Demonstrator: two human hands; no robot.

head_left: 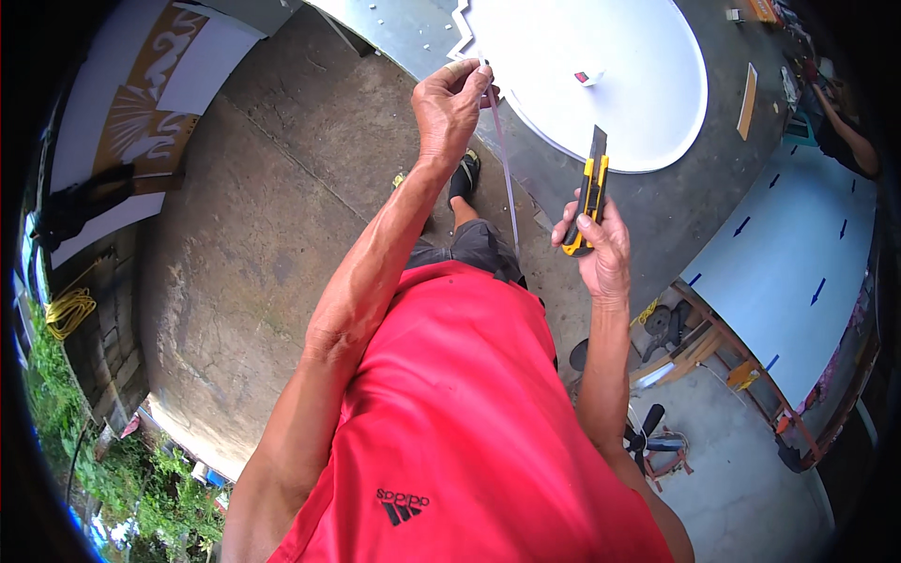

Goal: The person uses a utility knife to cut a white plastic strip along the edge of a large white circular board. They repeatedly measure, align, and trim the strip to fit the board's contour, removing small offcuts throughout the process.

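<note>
Between the fingertips of my left hand (454, 105) is pinched a thin, pale strip (506, 174) that dangles down toward my shorts. That hand is beside the zigzag edge of a white piece at the table's near side. My right hand (601, 244) grips a yellow and black utility knife (589, 202), its dark blade extended and pointing away from me. Just beyond the blade lies a large white oval board (629, 113) on the grey table. A small white object with a red and dark mark (587, 79) rests on the board.
The grey table (690, 202) bears small white bits and a narrow tan strip (747, 101). At right stands a light blue panel (779, 253) with dark arrow marks; a person's arm (849, 136) shows above it. Concrete floor (225, 281) spreads left, below cut-out brown and white panels (141, 122).
</note>
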